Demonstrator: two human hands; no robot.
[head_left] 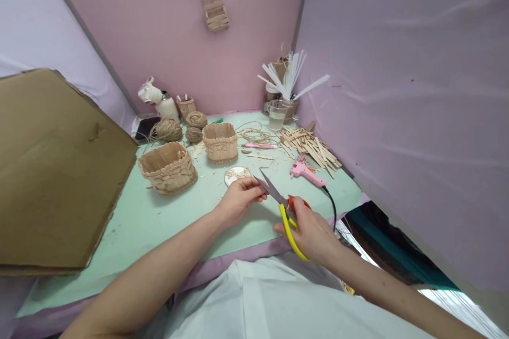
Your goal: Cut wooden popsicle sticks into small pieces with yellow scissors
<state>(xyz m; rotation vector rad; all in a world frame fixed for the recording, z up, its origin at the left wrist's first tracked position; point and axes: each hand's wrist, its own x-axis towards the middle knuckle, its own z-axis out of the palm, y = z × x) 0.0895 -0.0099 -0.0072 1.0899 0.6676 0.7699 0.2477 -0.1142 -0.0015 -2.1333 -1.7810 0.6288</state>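
Note:
My right hand [312, 230] grips yellow-and-orange-handled scissors [278, 198], blades parted and pointing up-left. My left hand [238, 198] is pinched closed right at the blade tips, holding a small piece I cannot make out. Both hands hover over the front of the mint-green table [159, 222]. Just beyond the left hand lies a small white round dish [237, 174]. Two baskets made of wooden sticks stand further back: a wider one [168, 168] at left and a squarer one [220, 141] in the middle.
A pink glue gun [305, 171] with a black cord lies right of the hands. A pile of wooden sticks [310, 145], twine balls [167, 129], a clear cup [277, 115] and a jar of white strips [288, 85] sit behind. A large cardboard sheet [55, 169] covers the left side.

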